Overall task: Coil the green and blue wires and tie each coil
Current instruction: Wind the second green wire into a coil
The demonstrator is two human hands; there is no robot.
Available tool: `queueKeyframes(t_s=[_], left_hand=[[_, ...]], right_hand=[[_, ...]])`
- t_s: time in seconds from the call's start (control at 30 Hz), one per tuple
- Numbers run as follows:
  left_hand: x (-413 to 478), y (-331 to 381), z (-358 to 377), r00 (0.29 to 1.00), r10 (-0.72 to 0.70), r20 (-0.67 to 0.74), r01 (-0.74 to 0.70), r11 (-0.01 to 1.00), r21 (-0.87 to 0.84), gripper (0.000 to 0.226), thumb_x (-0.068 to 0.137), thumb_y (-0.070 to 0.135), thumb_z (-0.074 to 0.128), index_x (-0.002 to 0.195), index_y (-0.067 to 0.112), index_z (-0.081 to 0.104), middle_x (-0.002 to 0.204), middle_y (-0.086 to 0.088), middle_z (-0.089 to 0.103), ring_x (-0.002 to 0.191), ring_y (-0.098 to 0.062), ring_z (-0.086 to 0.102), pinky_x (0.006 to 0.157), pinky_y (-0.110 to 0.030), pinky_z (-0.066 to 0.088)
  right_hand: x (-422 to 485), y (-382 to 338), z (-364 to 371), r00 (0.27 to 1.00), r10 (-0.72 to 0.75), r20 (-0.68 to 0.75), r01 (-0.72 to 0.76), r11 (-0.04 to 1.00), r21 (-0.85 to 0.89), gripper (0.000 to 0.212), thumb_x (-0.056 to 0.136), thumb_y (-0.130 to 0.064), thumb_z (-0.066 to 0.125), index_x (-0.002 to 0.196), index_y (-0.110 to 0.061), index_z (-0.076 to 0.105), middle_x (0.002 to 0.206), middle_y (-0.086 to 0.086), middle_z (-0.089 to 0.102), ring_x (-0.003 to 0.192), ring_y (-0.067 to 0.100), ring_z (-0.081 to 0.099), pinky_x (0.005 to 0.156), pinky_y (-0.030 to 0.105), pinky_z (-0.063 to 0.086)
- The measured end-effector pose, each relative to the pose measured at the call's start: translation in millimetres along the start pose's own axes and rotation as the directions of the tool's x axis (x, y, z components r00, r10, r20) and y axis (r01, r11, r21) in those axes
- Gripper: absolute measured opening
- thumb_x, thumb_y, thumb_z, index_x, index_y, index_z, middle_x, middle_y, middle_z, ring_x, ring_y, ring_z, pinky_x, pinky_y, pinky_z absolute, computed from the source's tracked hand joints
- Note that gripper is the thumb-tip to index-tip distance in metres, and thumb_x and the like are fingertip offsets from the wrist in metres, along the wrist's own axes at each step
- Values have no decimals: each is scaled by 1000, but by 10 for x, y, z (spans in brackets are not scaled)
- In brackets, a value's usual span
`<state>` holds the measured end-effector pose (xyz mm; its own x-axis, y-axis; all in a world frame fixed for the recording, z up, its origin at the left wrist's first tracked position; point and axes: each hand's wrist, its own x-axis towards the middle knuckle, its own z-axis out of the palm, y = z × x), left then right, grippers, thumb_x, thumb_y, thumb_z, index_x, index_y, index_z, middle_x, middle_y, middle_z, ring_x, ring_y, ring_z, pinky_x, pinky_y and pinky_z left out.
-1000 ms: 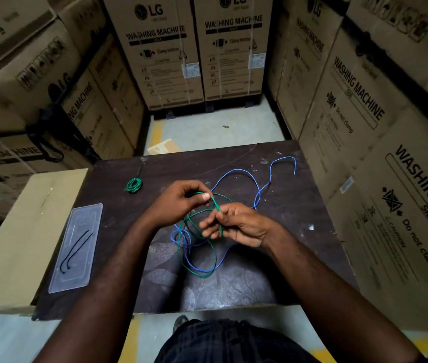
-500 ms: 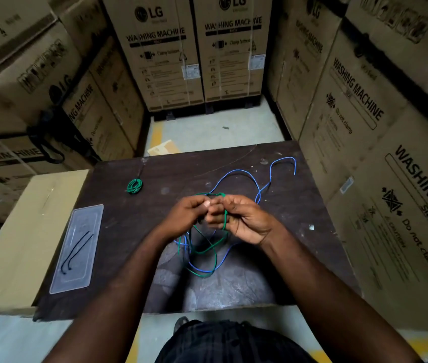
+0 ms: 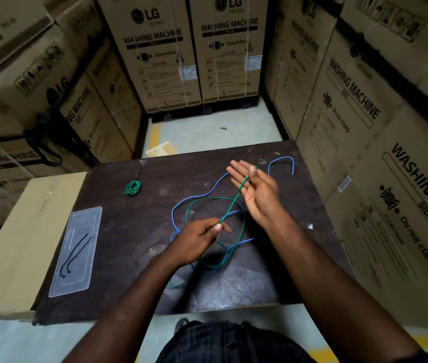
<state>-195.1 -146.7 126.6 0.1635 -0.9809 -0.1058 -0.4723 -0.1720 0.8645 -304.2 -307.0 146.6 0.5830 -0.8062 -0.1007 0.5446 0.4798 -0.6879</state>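
A loose green wire and a loose blue wire lie tangled together on the dark table. My left hand pinches the green wire between thumb and fingers near the table's middle. From there a straight stretch of green wire runs up and to the right to my right hand. That hand is held up with straight fingers, its thumb pinning the wire's end against them. The rest of the green wire loops on the table beneath, crossing the blue one. A small finished green coil lies at the back left.
A clear plastic tray with two black ties sits at the table's left edge. A plain cardboard box adjoins the table on the left. Tall washing machine cartons wall in the left, back and right sides.
My hands, close together over the tangle before, have drawn apart: the right rose toward the back right, the left dropped toward me, stretching a length of green wire straight between them.
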Motion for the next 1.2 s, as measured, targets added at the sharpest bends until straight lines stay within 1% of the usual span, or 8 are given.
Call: queueKeyframes(t_s=[0.23, 0.37, 0.5, 0.67, 0.73, 0.83, 1.03, 1.2], left_hand=[[-13, 318, -224, 994, 104, -23, -98, 976, 194, 27, 95, 35, 49, 90, 23, 72, 57, 7, 51, 54, -2, 42, 57, -26, 35], [-32, 549, -420, 993, 115, 32, -119, 974, 193, 23, 96, 28, 54, 81, 22, 71, 62, 15, 57, 57, 3, 46, 58, -19, 34], [-12, 717, -616, 985, 169, -29, -162, 972, 172, 23, 93, 32, 53, 79, 23, 69, 61, 17, 56, 57, 4, 44, 57, -23, 34], [100, 704, -732, 967, 200, -156, -165, 964, 209, 30, 91, 46, 49, 83, 26, 70, 70, -3, 65, 66, -26, 56, 64, -42, 45], [145, 700, -760, 957, 206, -205, -161, 963, 216, 28, 92, 43, 50, 81, 26, 69, 72, 2, 67, 69, -21, 60, 68, -40, 47], [225, 670, -808, 946, 195, -258, -131, 960, 246, 25, 92, 39, 50, 80, 27, 69, 66, 8, 62, 60, -6, 52, 64, -33, 43], [373, 486, -847, 926, 88, -367, -29, 986, 161, 24, 94, 30, 54, 76, 26, 69, 63, 19, 59, 59, 3, 47, 64, -28, 38], [451, 291, -744, 905, -31, -425, 81, 992, 99, 24, 94, 29, 56, 74, 23, 69, 54, 15, 57, 54, 2, 45, 60, -26, 36]], right_hand=[[-14, 238, -98, 999, 21, 31, -9, 943, -334, 36, 103, -16, 34, 127, 9, 45, 126, 24, 58, 100, 14, 68, 87, 20, 50], [-19, 344, -197, 995, 13, 97, 42, 839, -543, 24, 100, -12, 41, 115, 2, 53, 115, 24, 62, 106, 30, 64, 101, 38, 46], [-50, 356, -273, 988, 43, 151, 76, 712, -698, 24, 95, -20, 45, 108, -6, 59, 109, 18, 67, 106, 24, 63, 102, 40, 43], [-168, 345, -233, 933, 216, 288, 31, 748, -662, 49, 89, -35, 46, 114, 6, 57, 115, 27, 61, 92, 11, 69, 91, 25, 50], [-208, 345, -199, 910, 255, 328, -8, 800, -600, 64, 83, -52, 57, 112, 5, 54, 112, 31, 59, 81, 6, 70, 78, 16, 50], [-230, 360, -217, 854, 334, 398, -33, 800, -599, 73, 75, -67, 60, 106, -1, 59, 98, 22, 68, 82, 16, 70, 81, 21, 50], [-335, 290, -151, 765, 455, 455, -184, 833, -522, 51, 83, -48, 63, 107, -3, 64, 77, 4, 69, 69, 15, 65, 73, 23, 51], [-438, 202, -22, 719, 512, 470, -305, 840, -448, 35, 93, -18, 42, 109, 10, 55, 63, -2, 53, 58, 11, 50, 63, 21, 43]])
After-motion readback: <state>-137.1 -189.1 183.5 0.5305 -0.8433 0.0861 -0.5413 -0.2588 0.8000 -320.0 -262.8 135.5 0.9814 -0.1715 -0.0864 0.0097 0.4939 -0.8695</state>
